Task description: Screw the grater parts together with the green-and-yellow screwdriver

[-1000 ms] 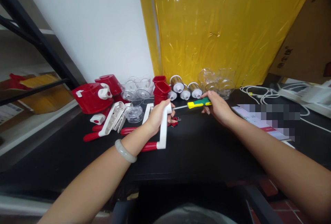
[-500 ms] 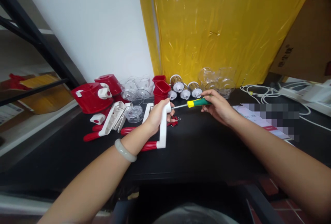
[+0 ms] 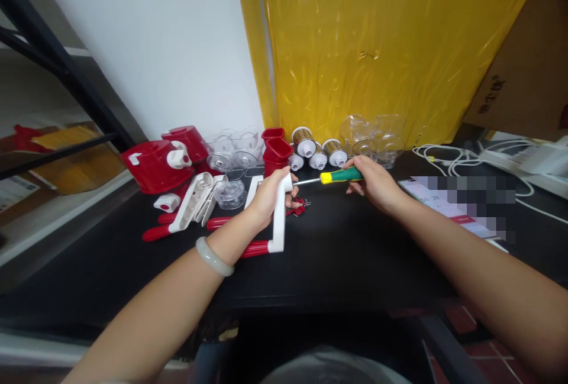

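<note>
My left hand (image 3: 265,197) is closed around the top of a white crank handle (image 3: 279,218), whose red grip (image 3: 255,248) points left at its lower end. In my right hand (image 3: 371,181) is a green and yellow screwdriver (image 3: 341,175), held by the back of its handle. Its metal shaft points left and meets the crank's white round end; the tip is hidden there. Small red parts (image 3: 299,206) lie on the table just beyond my left fingers.
Red housings (image 3: 155,165), white-and-red handles (image 3: 189,203) and clear cups (image 3: 229,193) stand at the left. Metal drums (image 3: 304,142), red chutes (image 3: 277,153) and clear parts (image 3: 388,141) line the back. White cables (image 3: 457,159) and a printed sheet (image 3: 448,206) lie right.
My right fingers have shifted on the screwdriver handle, and the handle has tilted slightly, its back end a little higher. My left hand and the crank have hardly moved.
</note>
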The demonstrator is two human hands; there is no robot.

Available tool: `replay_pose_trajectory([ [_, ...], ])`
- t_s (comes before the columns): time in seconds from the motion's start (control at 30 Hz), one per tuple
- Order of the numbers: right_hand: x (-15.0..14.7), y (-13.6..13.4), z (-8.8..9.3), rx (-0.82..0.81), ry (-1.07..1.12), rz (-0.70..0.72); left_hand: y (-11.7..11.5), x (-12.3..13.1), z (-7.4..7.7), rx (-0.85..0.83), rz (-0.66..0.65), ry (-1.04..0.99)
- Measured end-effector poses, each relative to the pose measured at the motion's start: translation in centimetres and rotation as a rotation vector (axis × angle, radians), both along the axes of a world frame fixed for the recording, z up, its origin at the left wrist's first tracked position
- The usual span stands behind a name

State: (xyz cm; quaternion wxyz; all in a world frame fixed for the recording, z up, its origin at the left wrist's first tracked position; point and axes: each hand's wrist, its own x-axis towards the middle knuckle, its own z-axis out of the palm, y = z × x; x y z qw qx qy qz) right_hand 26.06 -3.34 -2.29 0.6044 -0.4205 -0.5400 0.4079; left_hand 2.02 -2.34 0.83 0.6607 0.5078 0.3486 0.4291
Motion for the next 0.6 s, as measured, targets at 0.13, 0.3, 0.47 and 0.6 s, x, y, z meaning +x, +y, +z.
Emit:
replay_pose_trajectory([
  [0.13,-0.16,-0.09,0.09,0.009,0.038,-0.006,0.09,-0.07,-0.12,0.013,-0.004,0.002],
  [0.3,-0.2,-0.03,-0.04,-0.022,0.096,-0.01,0.1,-0.1,-0.11,0.008,-0.008,-0.013],
  [0.47,-0.16,-0.16,0.13,-0.06,0.134,0.005,-0.04,-0.06,-0.07,0.014,-0.01,-0.003],
  [0.6,-0.13,-0.01,0.23,-0.075,0.142,-0.004,0.0,0.0,-0.09,0.017,-0.014,-0.003],
])
